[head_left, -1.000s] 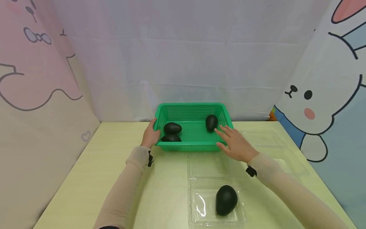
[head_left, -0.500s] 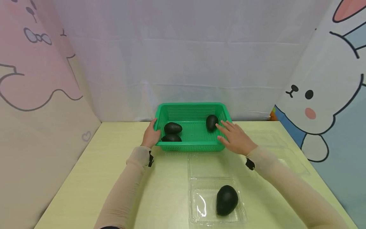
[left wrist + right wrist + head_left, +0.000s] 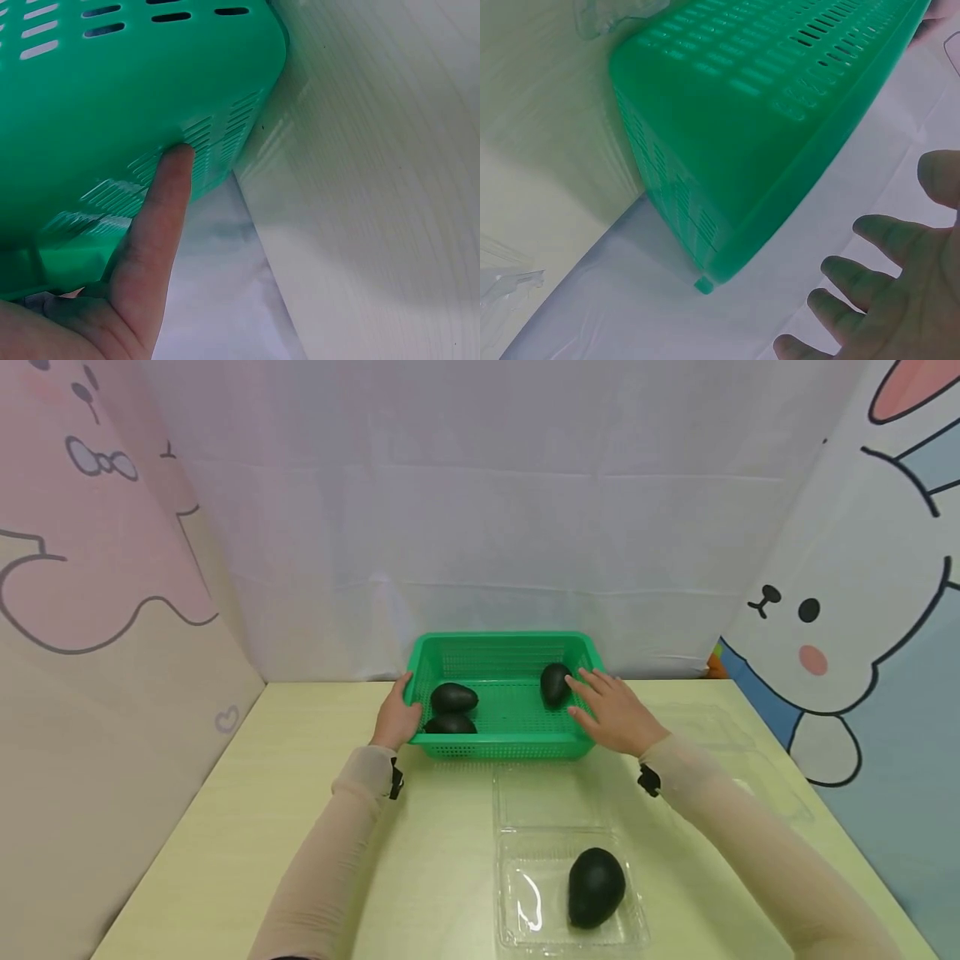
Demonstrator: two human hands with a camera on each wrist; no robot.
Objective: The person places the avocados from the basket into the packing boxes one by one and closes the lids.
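Note:
A green perforated plastic basket (image 3: 517,739) stands at the back of the table with dark avocados inside: one (image 3: 453,697) and another (image 3: 450,724) on the left, a third (image 3: 555,683) on the right. My left hand (image 3: 395,718) holds the basket's left side, a finger (image 3: 161,202) stretched along the outer wall in the left wrist view. Over the right rim, my right hand (image 3: 617,714) is spread with fingertips close to the third avocado; the right wrist view shows this hand (image 3: 907,285) apart from the basket wall. A larger-looking avocado (image 3: 596,887) lies in a clear clamshell box (image 3: 525,935) nearer me.
The clamshell's raised clear lid (image 3: 551,797) lies toward the basket. More clear plastic boxes (image 3: 757,777) lie on the right of the pale table (image 3: 210,860). A white cloth (image 3: 480,527) hangs behind the basket, and cartoon-printed sheets (image 3: 832,635) flank both sides.
My right hand has shifted slightly away from me and left, its fingers nearer the right avocado. The left hand, basket and avocados stay where they were.

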